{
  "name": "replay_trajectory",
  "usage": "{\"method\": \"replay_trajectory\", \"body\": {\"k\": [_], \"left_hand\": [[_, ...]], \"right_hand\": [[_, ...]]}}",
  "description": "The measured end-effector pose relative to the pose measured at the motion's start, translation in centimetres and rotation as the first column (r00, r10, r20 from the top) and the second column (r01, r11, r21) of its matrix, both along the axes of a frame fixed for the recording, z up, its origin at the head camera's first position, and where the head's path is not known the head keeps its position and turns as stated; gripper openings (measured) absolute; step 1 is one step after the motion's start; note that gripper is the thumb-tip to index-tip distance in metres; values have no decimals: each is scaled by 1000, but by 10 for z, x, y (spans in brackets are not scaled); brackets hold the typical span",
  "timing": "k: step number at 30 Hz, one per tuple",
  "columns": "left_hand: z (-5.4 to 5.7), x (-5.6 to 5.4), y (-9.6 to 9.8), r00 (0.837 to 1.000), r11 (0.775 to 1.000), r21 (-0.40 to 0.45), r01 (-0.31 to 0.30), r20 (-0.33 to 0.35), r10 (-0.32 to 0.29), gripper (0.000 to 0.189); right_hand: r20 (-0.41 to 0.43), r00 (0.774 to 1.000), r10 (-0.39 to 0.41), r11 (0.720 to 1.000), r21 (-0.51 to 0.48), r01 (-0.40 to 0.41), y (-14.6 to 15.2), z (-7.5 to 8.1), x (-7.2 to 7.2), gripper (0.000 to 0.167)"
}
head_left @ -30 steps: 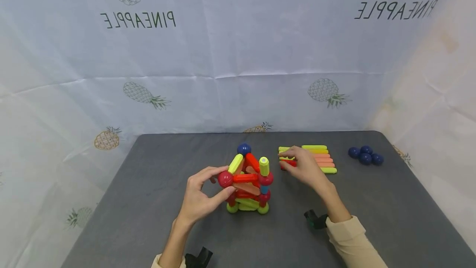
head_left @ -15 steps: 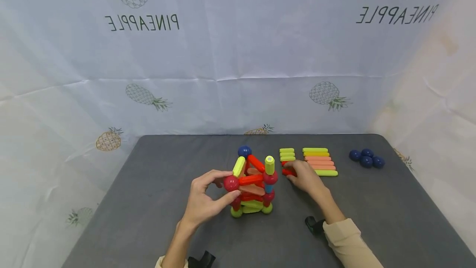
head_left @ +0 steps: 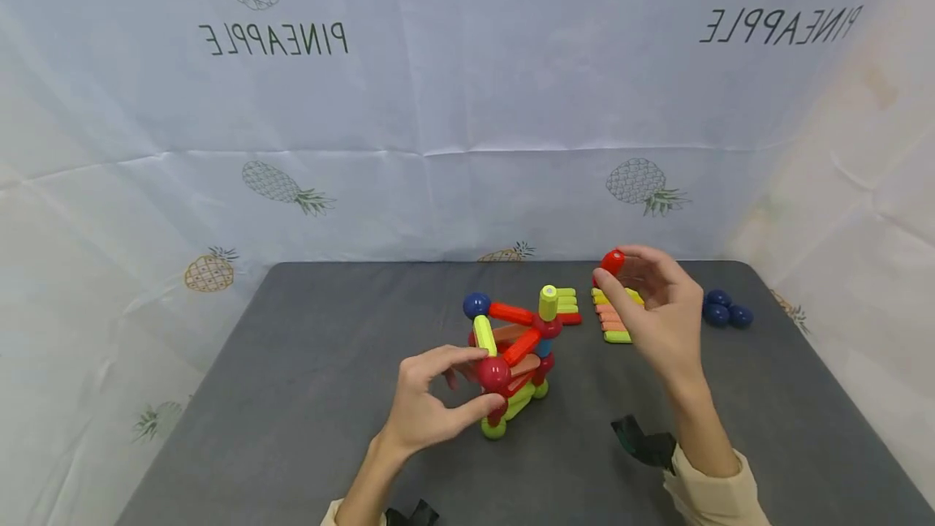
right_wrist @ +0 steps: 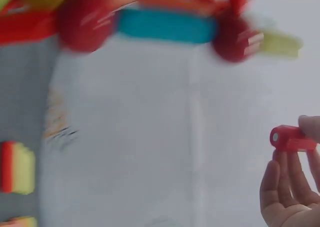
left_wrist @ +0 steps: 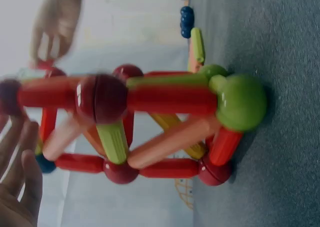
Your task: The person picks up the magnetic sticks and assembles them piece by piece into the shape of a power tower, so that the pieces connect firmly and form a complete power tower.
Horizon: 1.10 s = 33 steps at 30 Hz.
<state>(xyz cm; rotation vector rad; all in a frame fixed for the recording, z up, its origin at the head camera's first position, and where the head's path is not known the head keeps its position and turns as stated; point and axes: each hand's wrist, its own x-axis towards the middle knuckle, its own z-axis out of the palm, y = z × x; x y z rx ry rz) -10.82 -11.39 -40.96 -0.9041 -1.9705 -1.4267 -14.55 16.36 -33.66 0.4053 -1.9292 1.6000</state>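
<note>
A tower of magnetic rods and balls (head_left: 514, 313) stands on the dark table, with green balls at its base and red balls higher up. My left hand (head_left: 431, 408) grips the near red ball (head_left: 494, 375) of its upper level between thumb and fingers. A blue ball (head_left: 477, 305) tops the back-left of the tower, and a short yellow-green rod (head_left: 549, 302) sticks up from a red ball at the right. To the right, in the air, my right hand (head_left: 668, 319) pinches a short red magnetic rod (right_wrist: 289, 138), its end showing a pale disc.
Behind the tower lie short yellow-green rods (head_left: 566, 300) beside a red one (head_left: 570, 319). Longer coloured rods (head_left: 617, 337) are partly hidden by the right hand. Several dark blue balls (head_left: 717, 314) sit farther right. A printed cloth (head_left: 424, 88) hangs beyond the table's back edge.
My right hand has picked a red rod from the short rods and lifted it up and to the right. My left hand has turned the tower and shifted it rightward.
</note>
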Motion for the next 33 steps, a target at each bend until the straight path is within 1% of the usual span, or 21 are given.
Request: {"method": "replay_trajectory", "body": {"k": [2, 3, 4, 5, 6, 7, 8, 10, 12, 14, 16, 19, 22, 26, 29, 31, 33], "left_hand": [[0, -5, -5, 1000, 1000, 15, 2, -5, -2, 43], [0, -8, -8, 1000, 1000, 15, -18, -3, 18, 49], [1, -11, -11, 999, 999, 8, -40, 14, 40, 57], [1, -13, -14, 997, 998, -10, -64, 38, 65, 66], [2, -16, -16, 995, 997, -35, -73, 67, 75, 75], [3, -18, -19, 992, 995, -70, -69, 103, 76, 83], [3, -20, -20, 988, 993, -105, -47, 140, 62, 90], [4, -24, -22, 976, 986, -163, 26, 219, 10, 98], [5, -28, -21, 962, 976, -186, 113, 267, -60, 100], [5, -31, -19, 948, 967, -191, 169, 299, -107, 101], [6, -33, -18, 943, 963, -185, 198, 305, -135, 102], [7, -35, -17, 945, 963, -181, 201, 294, -142, 101], [7, -36, -15, 953, 966, -182, 182, 274, -128, 100], [7, -34, -12, 968, 978, -170, 119, 241, -75, 94], [7, -30, -10, 977, 986, -165, 36, 214, 0, 92], [7, -27, -9, 977, 985, -169, -23, 206, 58, 92], [8, -24, -9, 972, 984, -167, -70, 212, 105, 93]], "right_hand": [[-79, 994, 73, 994, -74, -79, -5, 10, 13, 37], [-114, 988, 106, 989, -87, -116, -9, 14, 19, 38], [-151, 977, 148, 982, -92, -163, -13, 17, 25, 38], [-172, 968, 181, 977, -80, -197, -17, 19, 31, 39], [-185, 961, 207, 974, -50, -219, -21, 20, 36, 40], [-193, 951, 242, 968, -18, -250, -26, 20, 41, 41], [-179, 948, 264, 964, 23, -264, -30, 20, 45, 42], [-147, 938, 313, 948, 97, -302, -39, 18, 52, 44], [-92, 935, 342, 933, 154, -326, -47, 15, 56, 45], [-42, 930, 365, 917, 189, -351, -52, 11, 58, 44], [-15, 924, 382, 905, 211, -371, -56, 8, 60, 42], [9, 920, 392, 891, 246, -382, -60, 4, 61, 40], [10, 927, 376, 884, 298, -361, -63, 1, 60, 38], [12, 941, 338, 883, 342, -322, -64, -1, 59, 37], [8, 951, 309, 886, 360, -291, -64, -2, 57, 38], [8, 958, 286, 885, 380, -268, -64, -3, 55, 39], [15, 965, 260, 880, 407, -243, -65, -5, 53, 41]]}}
